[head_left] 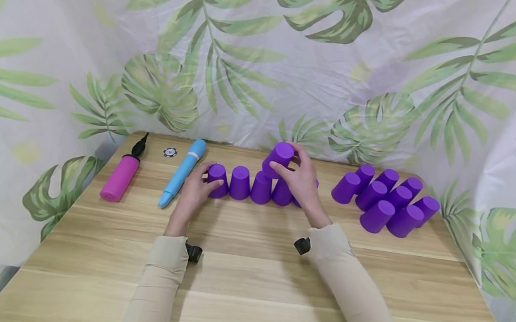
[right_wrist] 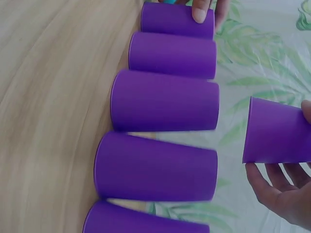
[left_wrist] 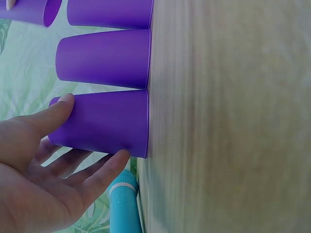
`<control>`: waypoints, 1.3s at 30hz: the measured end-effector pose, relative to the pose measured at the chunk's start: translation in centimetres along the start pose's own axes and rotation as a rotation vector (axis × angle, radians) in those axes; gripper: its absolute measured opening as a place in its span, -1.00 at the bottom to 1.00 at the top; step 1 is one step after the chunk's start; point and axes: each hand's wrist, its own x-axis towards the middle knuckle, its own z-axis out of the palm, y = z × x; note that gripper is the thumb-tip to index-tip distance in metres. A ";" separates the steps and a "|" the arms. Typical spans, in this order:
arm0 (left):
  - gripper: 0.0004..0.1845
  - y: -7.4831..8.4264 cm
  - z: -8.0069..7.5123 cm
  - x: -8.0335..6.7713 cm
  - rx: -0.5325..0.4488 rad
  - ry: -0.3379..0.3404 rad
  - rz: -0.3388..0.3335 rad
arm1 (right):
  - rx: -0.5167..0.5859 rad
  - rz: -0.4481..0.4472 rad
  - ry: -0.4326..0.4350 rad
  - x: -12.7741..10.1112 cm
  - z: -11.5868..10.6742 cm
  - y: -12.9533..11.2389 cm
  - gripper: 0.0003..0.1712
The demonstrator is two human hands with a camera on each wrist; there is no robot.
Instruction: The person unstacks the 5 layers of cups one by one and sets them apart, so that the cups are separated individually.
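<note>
From the head view, a row of upturned purple cups [head_left: 249, 184] stands on the wooden table [head_left: 249, 280], mouths down and touching side by side. The left hand [head_left: 195, 190] rests at the row's left end, thumb and fingers lightly round the end cup [head_left: 217, 179]. The right hand [head_left: 301, 179] holds a raised cup [head_left: 278, 159] tilted above the row, pinched between thumb and fingertips. To the right, well apart, lies a cluster of cups [head_left: 385, 200], tipped on their sides. To the left lie a blue pump [head_left: 183, 172] and a pink pump [head_left: 121, 175], with a small token [head_left: 170, 152] between their far ends. In the left wrist view, the left hand [left_wrist: 43, 179] has its thumb [left_wrist: 58, 109] on the end cup [left_wrist: 104, 124] near its base and a finger along the other side, fingers nearly straight. In the right wrist view, the right hand [right_wrist: 286, 194] grips the raised cup [right_wrist: 277, 131] clear above the row [right_wrist: 160, 136], fingers curled beneath it.
</note>
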 end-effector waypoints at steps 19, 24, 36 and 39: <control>-0.38 -0.1 -0.1 0.0 -0.011 0.001 0.011 | -0.060 0.063 0.177 -3.4 -7.0 -2.0 -0.32; -0.38 0.0 0.0 0.0 -0.009 -0.003 0.011 | -0.095 0.071 0.233 -4.1 -8.4 -2.1 -0.35; -0.38 -0.1 0.0 -0.1 -0.014 0.003 0.028 | -0.156 0.099 0.317 -4.4 -11.5 1.9 -0.31; -0.38 -0.1 0.0 -0.1 -0.011 0.000 0.027 | -0.191 0.113 0.325 -4.6 -12.1 3.1 -0.30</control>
